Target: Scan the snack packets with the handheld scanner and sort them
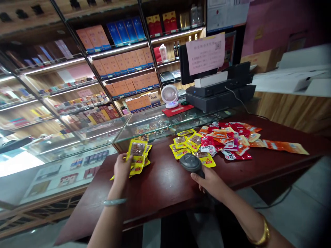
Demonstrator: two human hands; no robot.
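Observation:
My left hand (122, 169) is closed on a yellow snack packet (138, 148) with a see-through window. It holds the packet above more yellow packets (136, 169) on the left part of the dark red table. In my right hand (210, 182) is a black handheld barcode scanner (191, 162), its head pointing up and to the left. Just behind the scanner lies a heap of yellow snack packets (194, 141). Red and orange packets (230, 137) are piled to the right of these, partly overlapping them.
A strip of orange packets (287, 147) stretches along the table (165, 193) to the right. Behind stand a glass display counter (144, 120), a small white fan (170, 95), a red mat (178, 110) and a black cash register (219, 93). Shelves of boxes (124, 62) line the wall.

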